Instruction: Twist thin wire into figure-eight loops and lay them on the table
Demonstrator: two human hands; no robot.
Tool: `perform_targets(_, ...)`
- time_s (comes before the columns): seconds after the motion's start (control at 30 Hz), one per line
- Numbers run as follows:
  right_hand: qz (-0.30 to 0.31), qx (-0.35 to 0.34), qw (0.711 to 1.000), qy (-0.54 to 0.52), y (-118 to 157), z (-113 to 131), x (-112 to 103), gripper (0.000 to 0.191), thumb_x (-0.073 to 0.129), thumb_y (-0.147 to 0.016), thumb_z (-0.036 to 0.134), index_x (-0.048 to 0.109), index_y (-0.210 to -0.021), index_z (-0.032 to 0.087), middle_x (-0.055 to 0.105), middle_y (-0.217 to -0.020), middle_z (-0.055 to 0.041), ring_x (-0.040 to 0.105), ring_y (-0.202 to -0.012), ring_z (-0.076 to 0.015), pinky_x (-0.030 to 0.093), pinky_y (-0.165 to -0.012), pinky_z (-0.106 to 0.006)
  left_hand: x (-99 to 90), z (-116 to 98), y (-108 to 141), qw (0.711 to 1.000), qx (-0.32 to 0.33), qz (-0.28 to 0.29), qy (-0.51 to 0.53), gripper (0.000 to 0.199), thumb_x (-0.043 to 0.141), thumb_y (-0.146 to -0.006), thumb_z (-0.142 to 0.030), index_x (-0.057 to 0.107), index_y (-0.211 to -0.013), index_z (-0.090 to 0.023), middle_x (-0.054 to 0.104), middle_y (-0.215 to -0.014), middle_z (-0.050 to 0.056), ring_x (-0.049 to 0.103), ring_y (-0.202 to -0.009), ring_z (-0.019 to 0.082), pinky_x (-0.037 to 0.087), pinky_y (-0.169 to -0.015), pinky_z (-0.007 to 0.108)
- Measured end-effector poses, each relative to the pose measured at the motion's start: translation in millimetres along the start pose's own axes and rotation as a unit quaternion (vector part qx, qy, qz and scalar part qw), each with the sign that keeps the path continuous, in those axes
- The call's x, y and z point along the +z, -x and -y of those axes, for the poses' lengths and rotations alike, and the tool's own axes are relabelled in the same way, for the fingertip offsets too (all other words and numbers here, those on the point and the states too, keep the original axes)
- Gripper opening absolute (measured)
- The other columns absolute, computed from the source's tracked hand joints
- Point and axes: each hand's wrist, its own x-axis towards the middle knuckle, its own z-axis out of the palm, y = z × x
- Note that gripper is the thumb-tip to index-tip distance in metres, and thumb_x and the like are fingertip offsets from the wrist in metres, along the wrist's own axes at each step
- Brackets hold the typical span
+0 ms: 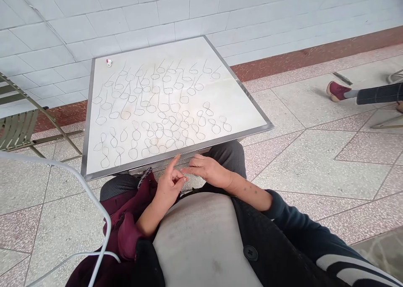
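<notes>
In front of my lap, my left hand [171, 181] has its index finger raised, while its thumb and other fingers are pinched together. My right hand [209, 170] meets it fingertip to fingertip, its fingers bent and pressed together. Whatever lies between the fingertips is too thin or hidden to make out. Just beyond both hands is a white tabletop [239, 110] with a grey metal edge. Many thin dark wire pieces [163, 107] lie spread over it. Those at the back have one loop and a straight tail; several nearer ones are twisted into two loops.
A small white and red object [109, 63] sits at the table's far left corner. A slatted folding chair [19, 129] stands at left. A white cable [105, 213] curves across the lower left. At right, another person's leg and dark red shoe [338, 91] show. A tiled wall [189, 5] backs the table.
</notes>
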Motion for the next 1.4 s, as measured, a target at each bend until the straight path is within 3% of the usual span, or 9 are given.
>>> perform_targets(0.13,-0.006,-0.046,0.996,0.077,0,-1,0,0.033,0.034,-0.098,0.015,0.065,-0.106,0.016,0.058,-0.077,-0.0070,0.043,-0.073,-0.0187,0.041,-0.066,-0.032,-1.1,0,0,0.999,-0.001,0.009,-0.036,0.071,0.061,-0.081,-0.017,0.034,-0.146,-0.026,0.057,-0.069,-0.005,0.045,-0.055,0.009,0.040,-0.058,0.022)
perform_targets(0.3,0.006,-0.075,0.986,0.148,-2,1,0,0.029,0.037,-0.098,0.014,0.065,-0.096,0.016,0.056,-0.075,-0.0051,0.043,-0.072,-0.0169,0.037,-0.064,-0.029,-1.9,4,-1,0.999,0.005,0.014,-0.046,0.068,0.060,-0.082,-0.018,0.036,-0.145,-0.025,0.053,-0.067,-0.006,0.045,-0.055,0.008,0.041,-0.058,0.022)
perform_targets(0.57,0.029,-0.108,0.981,0.159,-12,8,-8,0.031,0.040,-0.098,0.017,0.064,-0.079,0.017,0.055,-0.071,-0.0035,0.042,-0.068,-0.0158,0.037,-0.061,-0.029,-1.6,10,-2,0.999,0.003,0.012,-0.049,0.064,0.061,-0.081,-0.018,0.043,-0.141,-0.025,0.056,-0.068,-0.005,0.047,-0.052,0.009,0.042,-0.055,0.022)
perform_targets(0.7,0.047,-0.114,0.983,0.136,-18,9,-7,0.032,0.038,-0.099,0.017,0.066,-0.082,0.019,0.054,-0.070,-0.0030,0.044,-0.067,-0.0159,0.039,-0.061,-0.029,-1.7,10,-3,0.999,-0.008,0.019,-0.031,0.063,0.061,-0.080,-0.016,0.044,-0.140,-0.025,0.057,-0.069,-0.004,0.047,-0.052,0.009,0.042,-0.052,0.021)
perform_targets(0.77,0.022,-0.090,0.992,0.090,-17,8,-2,0.025,0.042,-0.099,0.022,0.066,-0.092,0.020,0.056,-0.072,-0.0031,0.048,-0.070,-0.0165,0.043,-0.064,-0.029,-2.5,8,-3,1.000,-0.015,0.020,0.000,0.063,0.061,-0.081,-0.017,0.044,-0.141,-0.023,0.057,-0.069,-0.004,0.047,-0.051,0.008,0.043,-0.051,0.021)
perform_targets(0.87,-0.082,0.021,0.996,-0.025,-13,6,10,0.021,0.051,-0.095,0.033,0.062,-0.107,0.019,0.060,-0.083,-0.0050,0.054,-0.075,-0.0163,0.048,-0.067,-0.030,-4.3,3,-3,0.998,-0.025,0.002,0.061,0.065,0.063,-0.082,-0.022,0.041,-0.143,-0.021,0.058,-0.069,-0.004,0.048,-0.051,0.008,0.045,-0.050,0.021)
perform_targets(1.0,-0.150,0.125,0.971,-0.137,-7,9,23,0.019,0.049,-0.096,0.031,0.064,-0.102,0.020,0.062,-0.085,-0.0040,0.057,-0.072,-0.0139,0.051,-0.067,-0.029,-5.8,-1,-4,0.994,-0.041,-0.016,0.096,0.071,0.067,-0.080,-0.026,0.038,-0.144,-0.019,0.061,-0.070,-0.003,0.049,-0.053,0.009,0.047,-0.050,0.020)
perform_targets(1.3,-0.131,0.076,0.984,-0.094,-8,7,27,0.024,0.045,-0.096,0.027,0.068,-0.101,0.021,0.057,-0.082,-0.0044,0.054,-0.076,-0.0160,0.050,-0.066,-0.030,-2.7,-3,-3,0.990,-0.071,0.016,0.125,0.073,0.066,-0.079,-0.025,0.036,-0.145,-0.021,0.060,-0.072,-0.002,0.050,-0.054,0.010,0.049,-0.051,0.022)
perform_targets(1.4,-0.116,0.099,0.980,-0.125,-8,8,25,0.023,0.047,-0.095,0.029,0.068,-0.098,0.021,0.059,-0.084,-0.0045,0.054,-0.077,-0.0161,0.049,-0.070,-0.031,-3.9,-2,-3,0.989,-0.067,0.022,0.127,0.072,0.066,-0.080,-0.025,0.036,-0.145,-0.021,0.060,-0.073,-0.002,0.051,-0.055,0.010,0.049,-0.052,0.022)
